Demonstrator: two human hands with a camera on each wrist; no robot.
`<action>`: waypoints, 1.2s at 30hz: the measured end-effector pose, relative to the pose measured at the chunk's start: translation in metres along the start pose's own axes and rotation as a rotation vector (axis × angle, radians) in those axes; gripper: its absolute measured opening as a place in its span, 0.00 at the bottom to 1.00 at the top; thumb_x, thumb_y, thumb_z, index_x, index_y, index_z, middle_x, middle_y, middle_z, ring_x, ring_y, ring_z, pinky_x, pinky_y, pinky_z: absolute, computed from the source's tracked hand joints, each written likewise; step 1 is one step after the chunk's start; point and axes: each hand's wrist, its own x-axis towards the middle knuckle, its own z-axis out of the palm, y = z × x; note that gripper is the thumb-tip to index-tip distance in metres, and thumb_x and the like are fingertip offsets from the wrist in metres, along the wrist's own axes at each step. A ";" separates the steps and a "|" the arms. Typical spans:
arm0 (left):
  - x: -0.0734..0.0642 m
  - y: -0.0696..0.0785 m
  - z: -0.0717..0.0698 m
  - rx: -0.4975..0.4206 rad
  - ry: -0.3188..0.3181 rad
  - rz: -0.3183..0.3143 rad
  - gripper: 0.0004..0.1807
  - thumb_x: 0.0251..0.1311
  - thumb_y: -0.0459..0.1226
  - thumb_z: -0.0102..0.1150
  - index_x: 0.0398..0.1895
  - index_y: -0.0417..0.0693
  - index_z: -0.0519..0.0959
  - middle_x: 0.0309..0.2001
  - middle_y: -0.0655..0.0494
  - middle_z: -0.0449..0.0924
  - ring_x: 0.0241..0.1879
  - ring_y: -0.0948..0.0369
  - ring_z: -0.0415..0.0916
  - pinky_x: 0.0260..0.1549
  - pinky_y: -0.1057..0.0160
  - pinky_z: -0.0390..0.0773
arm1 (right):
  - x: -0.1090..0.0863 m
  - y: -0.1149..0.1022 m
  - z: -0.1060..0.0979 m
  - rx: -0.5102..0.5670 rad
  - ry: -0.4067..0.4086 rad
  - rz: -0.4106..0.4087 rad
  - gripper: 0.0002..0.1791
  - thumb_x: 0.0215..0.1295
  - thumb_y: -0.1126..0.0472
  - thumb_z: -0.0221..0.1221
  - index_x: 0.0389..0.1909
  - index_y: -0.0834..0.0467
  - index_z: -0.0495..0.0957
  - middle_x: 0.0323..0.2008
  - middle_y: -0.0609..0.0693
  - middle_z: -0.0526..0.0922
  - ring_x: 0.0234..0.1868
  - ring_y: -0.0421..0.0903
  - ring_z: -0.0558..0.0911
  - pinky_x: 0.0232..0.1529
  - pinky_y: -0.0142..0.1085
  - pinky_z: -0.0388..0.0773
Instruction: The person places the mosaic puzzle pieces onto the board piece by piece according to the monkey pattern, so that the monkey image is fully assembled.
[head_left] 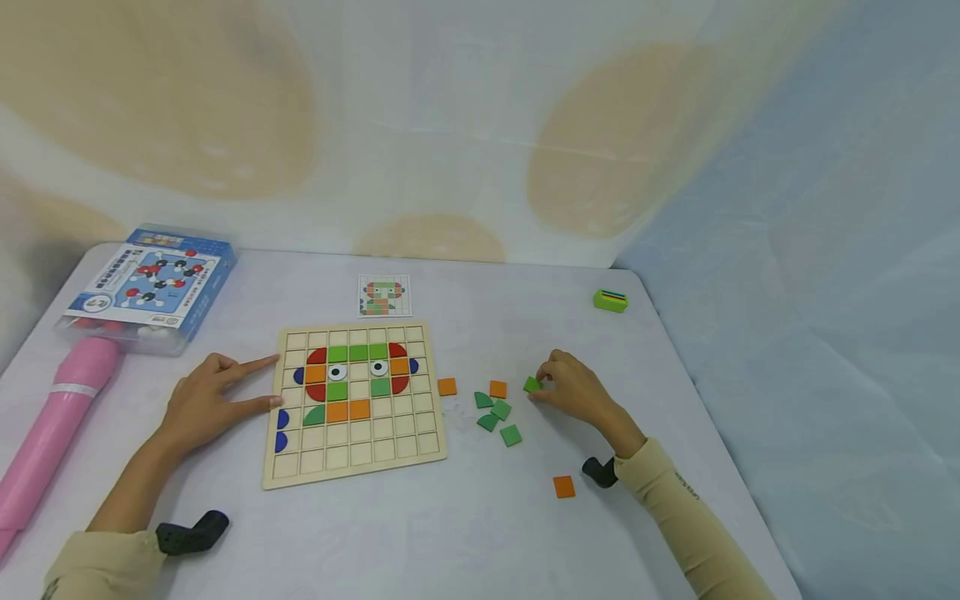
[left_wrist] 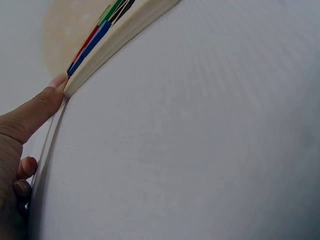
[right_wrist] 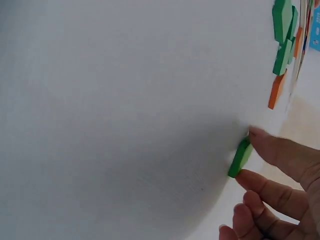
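A wooden grid board (head_left: 315, 467) lies on the table, bearing colored tiles laid out as a face with two eye tiles. My left hand (head_left: 201, 400) is at its left edge, index finger and thumb stretched apart and touching the border. In the left wrist view the thumb (left_wrist: 42, 107) meets the board's side. Off to the right, my right hand (head_left: 576, 387) pinches a light green square tile (right_wrist: 241, 156) between thumb and finger. Between that hand and the board are loose tiles: green squares (head_left: 511, 435), green quarter-rounds (head_left: 483, 400) and orange squares (head_left: 498, 389).
A pattern card (head_left: 385, 297) lies behind the board. At the back left stands a molecule-model box (head_left: 153, 279), with a pink cylinder (head_left: 45, 442) before it. A small green block (head_left: 611, 301) is at the back right. One orange tile (head_left: 564, 487) lies nearer the front.
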 end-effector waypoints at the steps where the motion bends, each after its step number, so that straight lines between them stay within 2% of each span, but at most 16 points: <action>1: -0.001 0.000 0.000 0.001 0.004 0.000 0.42 0.53 0.60 0.68 0.69 0.54 0.72 0.44 0.44 0.66 0.41 0.52 0.62 0.34 0.54 0.58 | 0.000 0.000 0.001 0.003 0.008 -0.008 0.16 0.56 0.56 0.72 0.39 0.64 0.86 0.35 0.51 0.77 0.36 0.44 0.74 0.40 0.39 0.75; 7: 0.000 -0.001 -0.002 0.004 0.012 0.010 0.41 0.53 0.61 0.68 0.69 0.54 0.72 0.43 0.45 0.66 0.41 0.52 0.62 0.35 0.54 0.58 | 0.004 -0.008 -0.002 -0.025 0.080 -0.075 0.14 0.54 0.57 0.73 0.35 0.64 0.86 0.33 0.51 0.78 0.33 0.43 0.73 0.36 0.37 0.74; 10: 0.000 -0.002 -0.003 0.012 0.013 0.014 0.41 0.53 0.61 0.67 0.69 0.54 0.72 0.43 0.46 0.65 0.40 0.53 0.61 0.34 0.55 0.58 | 0.009 -0.027 -0.007 -0.024 0.116 -0.124 0.15 0.53 0.56 0.73 0.34 0.64 0.86 0.34 0.53 0.79 0.34 0.44 0.74 0.36 0.37 0.74; 14: 0.000 -0.003 -0.003 0.012 0.016 0.005 0.41 0.53 0.61 0.67 0.68 0.54 0.72 0.42 0.46 0.65 0.40 0.53 0.62 0.34 0.55 0.58 | 0.022 -0.074 -0.003 -0.036 0.119 -0.279 0.15 0.54 0.55 0.73 0.35 0.62 0.87 0.35 0.53 0.80 0.34 0.42 0.74 0.36 0.35 0.74; 18: -0.001 -0.003 -0.002 0.010 0.011 -0.011 0.42 0.53 0.62 0.67 0.68 0.54 0.72 0.41 0.47 0.65 0.40 0.53 0.61 0.35 0.55 0.58 | 0.032 -0.131 0.009 -0.062 0.052 -0.456 0.14 0.56 0.53 0.71 0.38 0.59 0.87 0.36 0.50 0.79 0.34 0.40 0.72 0.37 0.32 0.72; 22: 0.001 -0.001 0.001 0.011 0.016 -0.003 0.41 0.52 0.63 0.67 0.68 0.56 0.73 0.41 0.48 0.64 0.40 0.54 0.61 0.35 0.56 0.58 | 0.038 -0.183 0.024 -0.099 -0.018 -0.559 0.14 0.59 0.50 0.70 0.40 0.55 0.88 0.37 0.46 0.78 0.36 0.39 0.72 0.40 0.30 0.71; 25: 0.005 0.002 0.002 0.011 0.024 0.008 0.41 0.52 0.62 0.68 0.68 0.57 0.73 0.40 0.48 0.65 0.40 0.54 0.62 0.35 0.56 0.59 | 0.043 -0.213 0.037 -0.159 -0.030 -0.618 0.14 0.61 0.47 0.67 0.38 0.52 0.87 0.36 0.44 0.76 0.36 0.38 0.71 0.39 0.27 0.69; 30: 0.004 0.004 0.000 0.007 0.012 0.002 0.41 0.52 0.63 0.68 0.68 0.58 0.74 0.41 0.47 0.66 0.40 0.53 0.64 0.35 0.56 0.60 | 0.048 -0.246 0.058 -0.227 -0.041 -0.665 0.12 0.64 0.46 0.64 0.38 0.49 0.87 0.35 0.42 0.75 0.36 0.38 0.71 0.40 0.28 0.68; 36: -0.001 0.002 -0.003 0.006 0.020 -0.001 0.41 0.51 0.62 0.68 0.68 0.57 0.74 0.41 0.47 0.66 0.39 0.53 0.63 0.35 0.56 0.60 | 0.048 -0.259 0.068 -0.208 -0.032 -0.645 0.09 0.66 0.48 0.64 0.38 0.48 0.86 0.37 0.42 0.77 0.39 0.38 0.73 0.41 0.29 0.71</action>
